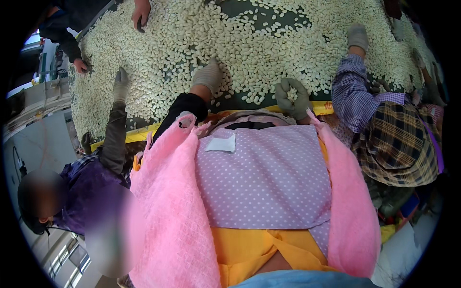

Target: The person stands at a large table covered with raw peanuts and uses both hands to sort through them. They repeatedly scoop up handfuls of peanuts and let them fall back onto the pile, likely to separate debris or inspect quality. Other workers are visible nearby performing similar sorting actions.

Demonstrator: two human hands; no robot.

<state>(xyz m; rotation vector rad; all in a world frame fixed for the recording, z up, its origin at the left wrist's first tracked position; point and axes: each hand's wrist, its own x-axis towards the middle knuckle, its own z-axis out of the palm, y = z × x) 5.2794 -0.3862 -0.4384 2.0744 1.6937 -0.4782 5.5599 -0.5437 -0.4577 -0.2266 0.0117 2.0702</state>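
Observation:
A thick layer of white beans [252,54] covers a dark work surface [299,19]. My left hand [210,75], in a pale knit glove, reaches in among the beans near the middle, back upward; its fingertips are hidden, so whether it grips any beans is unclear. Close to the table's near edge, my right hand [293,99] wears a grey-green glove and curls around a small handful of white beans [292,94], palm up.
Yellow sheeting [322,107] with red marks lines the near edge. Co-workers' gloved hands rest at the beans on the left [121,84] and right [357,37]. Bare hands of others reach in at the far left [141,16]. A plaid hat [399,144] is close on my right.

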